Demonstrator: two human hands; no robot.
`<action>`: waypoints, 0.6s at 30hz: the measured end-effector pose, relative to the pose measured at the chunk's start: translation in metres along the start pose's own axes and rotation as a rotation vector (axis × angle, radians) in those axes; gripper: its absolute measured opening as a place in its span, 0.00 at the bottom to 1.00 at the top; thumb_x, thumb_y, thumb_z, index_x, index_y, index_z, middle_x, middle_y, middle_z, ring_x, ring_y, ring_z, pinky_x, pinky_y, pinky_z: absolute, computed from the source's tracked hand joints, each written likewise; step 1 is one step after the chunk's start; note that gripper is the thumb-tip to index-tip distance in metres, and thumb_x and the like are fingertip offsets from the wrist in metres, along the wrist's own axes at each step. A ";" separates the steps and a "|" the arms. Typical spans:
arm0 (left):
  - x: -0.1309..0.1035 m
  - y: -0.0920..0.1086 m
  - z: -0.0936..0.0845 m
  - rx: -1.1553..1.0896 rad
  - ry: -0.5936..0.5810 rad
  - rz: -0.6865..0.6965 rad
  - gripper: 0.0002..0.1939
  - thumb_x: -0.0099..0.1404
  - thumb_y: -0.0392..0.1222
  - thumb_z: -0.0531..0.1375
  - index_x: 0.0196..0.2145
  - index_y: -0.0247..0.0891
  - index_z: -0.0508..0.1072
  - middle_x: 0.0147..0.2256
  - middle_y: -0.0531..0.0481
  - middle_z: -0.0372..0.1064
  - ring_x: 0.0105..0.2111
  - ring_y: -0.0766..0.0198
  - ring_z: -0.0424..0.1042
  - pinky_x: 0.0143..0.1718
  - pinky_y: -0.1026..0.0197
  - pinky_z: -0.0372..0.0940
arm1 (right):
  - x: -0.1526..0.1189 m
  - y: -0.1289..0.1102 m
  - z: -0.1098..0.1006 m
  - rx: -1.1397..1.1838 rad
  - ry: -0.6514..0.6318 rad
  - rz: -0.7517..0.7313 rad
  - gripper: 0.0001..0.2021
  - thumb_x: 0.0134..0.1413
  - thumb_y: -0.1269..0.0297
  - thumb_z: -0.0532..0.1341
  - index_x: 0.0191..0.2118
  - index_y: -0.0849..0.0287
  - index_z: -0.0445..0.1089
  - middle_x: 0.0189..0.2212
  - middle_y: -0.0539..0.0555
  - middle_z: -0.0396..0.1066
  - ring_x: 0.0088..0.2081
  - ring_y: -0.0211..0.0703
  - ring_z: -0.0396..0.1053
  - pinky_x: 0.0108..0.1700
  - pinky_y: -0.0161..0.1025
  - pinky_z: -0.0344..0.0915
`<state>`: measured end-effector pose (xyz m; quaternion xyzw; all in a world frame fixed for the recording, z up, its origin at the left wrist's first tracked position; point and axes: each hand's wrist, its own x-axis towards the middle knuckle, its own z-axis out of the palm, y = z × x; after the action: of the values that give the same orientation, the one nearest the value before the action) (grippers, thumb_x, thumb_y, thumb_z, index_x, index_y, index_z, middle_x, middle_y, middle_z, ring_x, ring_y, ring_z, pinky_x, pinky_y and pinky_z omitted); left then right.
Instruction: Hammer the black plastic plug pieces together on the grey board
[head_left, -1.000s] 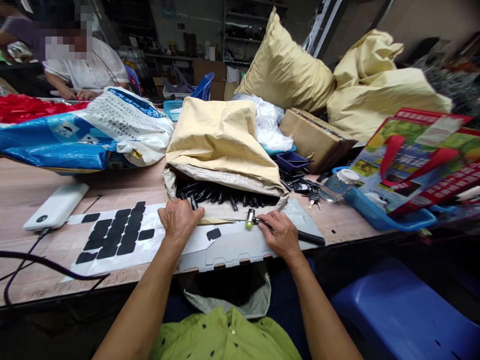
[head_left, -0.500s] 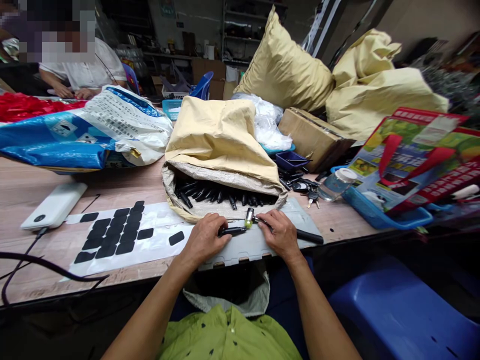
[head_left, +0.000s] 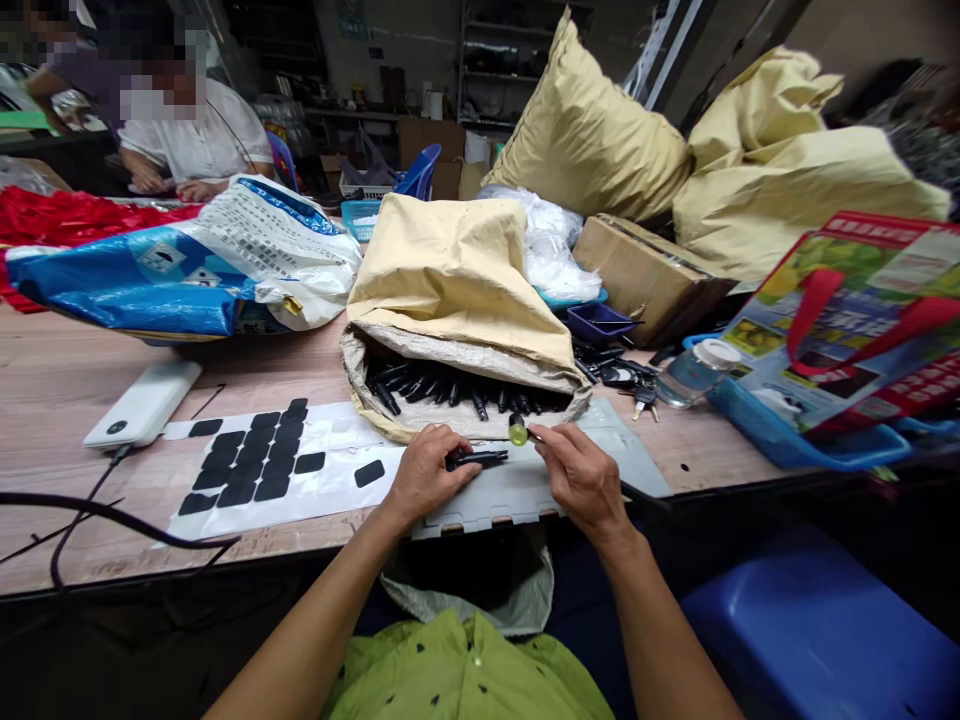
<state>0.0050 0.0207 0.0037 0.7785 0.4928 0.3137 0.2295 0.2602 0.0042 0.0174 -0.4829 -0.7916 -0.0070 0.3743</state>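
In my right hand [head_left: 581, 475] is a small mallet, its fingers wrapped round the black handle. The mallet head [head_left: 517, 430], with a yellow-green face, is raised just above the grey board [head_left: 540, 480]. My left hand [head_left: 433, 468] pinches a slim black tube-like part [head_left: 484, 458] lying on the board, its tip pointing right. Right behind my hands lies a beige woven sack [head_left: 450, 270], its mouth facing me. Several similar black parts [head_left: 420, 385] rest inside that mouth.
On the left are a sheet of black stickers [head_left: 247, 455], a white power bank [head_left: 142, 405] with cable, and a blue-white bag [head_left: 187, 270]. At right stand a bottle [head_left: 697, 372], keys [head_left: 643, 400] and a blue tray [head_left: 810, 440]. A co-worker [head_left: 195, 140] sits across.
My right hand has lifted the mallet head off the black part, turning its yellow-green face toward me. My left hand keeps its hold. The whole view has shifted slightly.
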 end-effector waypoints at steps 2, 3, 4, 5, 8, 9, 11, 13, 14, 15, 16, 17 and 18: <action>0.000 0.001 0.000 0.004 -0.007 -0.005 0.07 0.62 0.42 0.69 0.36 0.40 0.77 0.32 0.51 0.71 0.38 0.58 0.67 0.41 0.57 0.59 | 0.006 -0.014 -0.006 0.076 -0.016 0.019 0.15 0.69 0.69 0.56 0.56 0.51 0.72 0.42 0.54 0.74 0.43 0.44 0.74 0.47 0.39 0.70; 0.000 0.001 0.000 0.007 -0.010 -0.009 0.07 0.62 0.42 0.69 0.36 0.40 0.77 0.32 0.51 0.71 0.38 0.57 0.67 0.41 0.57 0.59 | 0.008 -0.020 -0.008 0.110 -0.024 0.024 0.15 0.69 0.69 0.56 0.56 0.52 0.72 0.41 0.53 0.74 0.43 0.43 0.74 0.47 0.39 0.70; 0.000 0.001 0.000 0.009 -0.012 -0.011 0.07 0.62 0.42 0.69 0.36 0.40 0.77 0.32 0.51 0.71 0.38 0.57 0.67 0.41 0.57 0.59 | 0.010 -0.025 -0.009 0.136 -0.030 0.026 0.14 0.69 0.69 0.56 0.55 0.52 0.72 0.41 0.53 0.74 0.43 0.43 0.74 0.47 0.38 0.70; 0.000 0.000 0.000 0.011 -0.014 -0.011 0.07 0.62 0.43 0.69 0.37 0.40 0.77 0.32 0.51 0.72 0.38 0.57 0.67 0.41 0.57 0.59 | 0.011 -0.030 -0.009 0.153 -0.038 0.028 0.14 0.69 0.69 0.56 0.55 0.52 0.72 0.41 0.54 0.74 0.43 0.43 0.74 0.47 0.38 0.70; 0.000 -0.001 0.001 0.013 -0.014 -0.006 0.07 0.63 0.43 0.69 0.37 0.40 0.77 0.33 0.51 0.72 0.38 0.57 0.67 0.42 0.57 0.59 | 0.011 -0.035 -0.007 0.134 -0.096 0.039 0.14 0.69 0.69 0.56 0.55 0.53 0.72 0.41 0.54 0.74 0.43 0.43 0.74 0.47 0.38 0.70; 0.000 -0.001 0.001 0.013 -0.012 -0.005 0.07 0.63 0.43 0.69 0.37 0.40 0.77 0.33 0.51 0.72 0.38 0.57 0.67 0.42 0.57 0.59 | 0.010 -0.036 -0.006 0.110 -0.129 0.046 0.14 0.69 0.69 0.55 0.55 0.53 0.72 0.40 0.54 0.74 0.42 0.44 0.74 0.46 0.38 0.70; 0.000 -0.001 0.001 0.016 -0.008 -0.007 0.07 0.63 0.43 0.69 0.37 0.40 0.77 0.33 0.50 0.72 0.38 0.57 0.67 0.42 0.56 0.59 | 0.008 -0.035 -0.004 0.068 -0.188 0.061 0.14 0.69 0.69 0.55 0.54 0.53 0.73 0.39 0.54 0.74 0.42 0.45 0.74 0.45 0.38 0.70; 0.000 -0.001 0.001 0.016 -0.008 -0.009 0.07 0.62 0.43 0.69 0.37 0.40 0.77 0.33 0.50 0.72 0.38 0.57 0.67 0.42 0.56 0.59 | 0.008 -0.036 -0.003 0.059 -0.200 0.075 0.14 0.70 0.68 0.55 0.54 0.53 0.73 0.39 0.54 0.74 0.41 0.45 0.74 0.45 0.39 0.70; 0.000 -0.001 0.001 0.012 -0.012 -0.007 0.07 0.62 0.43 0.69 0.37 0.40 0.77 0.33 0.51 0.72 0.39 0.57 0.67 0.42 0.56 0.59 | 0.009 -0.038 -0.002 0.071 -0.188 0.081 0.14 0.70 0.68 0.54 0.54 0.53 0.73 0.39 0.54 0.74 0.41 0.45 0.74 0.45 0.39 0.70; 0.000 -0.001 0.000 0.008 -0.014 -0.005 0.07 0.62 0.43 0.69 0.37 0.40 0.77 0.34 0.51 0.73 0.39 0.57 0.67 0.42 0.56 0.59 | 0.010 -0.040 -0.002 0.089 -0.169 0.086 0.14 0.70 0.67 0.54 0.54 0.53 0.73 0.39 0.55 0.74 0.42 0.45 0.74 0.46 0.39 0.70; 0.000 -0.001 0.000 0.004 -0.014 -0.004 0.08 0.62 0.43 0.69 0.37 0.40 0.77 0.34 0.51 0.73 0.39 0.57 0.67 0.43 0.56 0.59 | 0.010 -0.042 -0.001 0.109 -0.155 0.085 0.14 0.70 0.67 0.54 0.55 0.53 0.73 0.40 0.55 0.74 0.42 0.45 0.74 0.46 0.39 0.70; 0.000 -0.001 0.000 0.003 -0.013 -0.004 0.08 0.61 0.43 0.69 0.37 0.40 0.77 0.34 0.51 0.72 0.39 0.56 0.67 0.43 0.56 0.59 | 0.011 -0.045 0.000 0.127 -0.151 0.082 0.14 0.70 0.67 0.54 0.55 0.53 0.72 0.40 0.55 0.74 0.42 0.45 0.74 0.46 0.39 0.70; 0.000 -0.001 0.000 0.005 -0.011 -0.006 0.08 0.61 0.43 0.70 0.37 0.40 0.77 0.33 0.51 0.72 0.39 0.56 0.67 0.42 0.56 0.59 | 0.012 -0.049 0.001 0.137 -0.163 0.076 0.15 0.70 0.68 0.54 0.55 0.53 0.72 0.41 0.55 0.74 0.42 0.45 0.74 0.46 0.39 0.70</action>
<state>0.0043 0.0214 0.0026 0.7793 0.4948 0.3073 0.2313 0.2191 -0.0124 0.0409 -0.4849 -0.7992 0.1006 0.3405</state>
